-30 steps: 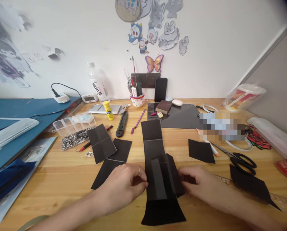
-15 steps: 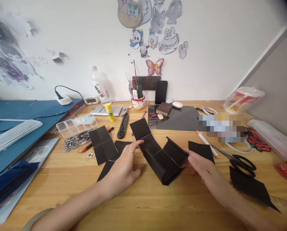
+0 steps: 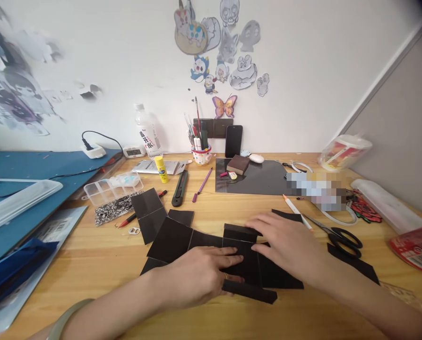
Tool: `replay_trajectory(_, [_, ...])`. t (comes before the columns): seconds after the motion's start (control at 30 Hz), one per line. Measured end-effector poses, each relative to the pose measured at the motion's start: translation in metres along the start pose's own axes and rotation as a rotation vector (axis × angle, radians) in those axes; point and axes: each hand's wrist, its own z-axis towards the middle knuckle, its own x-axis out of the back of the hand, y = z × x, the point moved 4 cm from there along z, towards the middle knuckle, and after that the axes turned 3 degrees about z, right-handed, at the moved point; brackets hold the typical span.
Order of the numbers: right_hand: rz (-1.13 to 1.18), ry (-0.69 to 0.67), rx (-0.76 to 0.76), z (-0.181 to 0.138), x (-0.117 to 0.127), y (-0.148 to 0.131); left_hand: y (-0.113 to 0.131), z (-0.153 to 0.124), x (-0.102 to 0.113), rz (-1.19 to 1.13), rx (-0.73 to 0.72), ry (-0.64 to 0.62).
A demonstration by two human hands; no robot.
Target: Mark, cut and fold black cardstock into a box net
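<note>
A creased black card piece [image 3: 182, 238] made of joined square panels lies flat across the wooden desk [image 3: 90, 264], running left to right. My left hand [image 3: 200, 276] rests on its middle panels, fingers stretched out flat. My right hand [image 3: 285, 243] presses down beside it on the right panels, fingers spread. A narrow flap [image 3: 249, 292] sticks out at the front and another [image 3: 237, 231] at the back. Neither hand grips anything.
More black card pieces [image 3: 149, 215] lie to the left and right [image 3: 352, 264]. Scissors [image 3: 341, 233], a marker [image 3: 292, 205], a utility knife [image 3: 179, 187], a glue stick [image 3: 160, 167], a compartment box [image 3: 111, 186], metal rings [image 3: 113, 208] and a dark cutting mat [image 3: 263, 182] surround them.
The folded card strip, held upright and lengthwise a second ago, has been turned sideways and laid flat. Both hands went from pinching its sides to pressing on it with open fingers.
</note>
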Motion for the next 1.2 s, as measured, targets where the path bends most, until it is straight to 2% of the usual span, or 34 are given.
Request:
replay_trajectory(0.1, [-0.006,-0.064,0.04,0.009,-0.006,-0.016,0.001,0.001,-0.005,0.085,-0.003,0.0])
replay_trajectory(0.2, [0.05,-0.101,0.035,0.015,-0.01,-0.021,0.0,0.001,-0.006,0.103,0.011,0.02])
replay_trajectory(0.43, [0.211,-0.169,0.072,0.031,-0.004,-0.003,-0.001,0.001,-0.002,0.041,0.036,0.068])
replay_trajectory(0.67, [0.36,-0.269,0.137,0.039,-0.009,0.008,-0.004,0.002,0.005,-0.057,0.103,0.133])
replay_trajectory(0.77, [0.373,-0.24,0.131,0.038,-0.006,0.008,-0.008,0.004,0.006,-0.124,0.177,0.17])
replay_trajectory(1.0, [0.328,-0.027,0.086,0.024,0.005,0.007,-0.013,0.007,0.008,-0.129,0.31,0.192])
replay_trajectory(1.1, [0.308,-0.015,0.126,0.016,0.005,0.003,-0.013,0.005,0.007,-0.153,0.405,0.184])
replay_trajectory(1.2, [0.287,-0.015,0.172,0.008,0.007,-0.001,-0.01,0.003,0.006,-0.149,0.436,0.173])
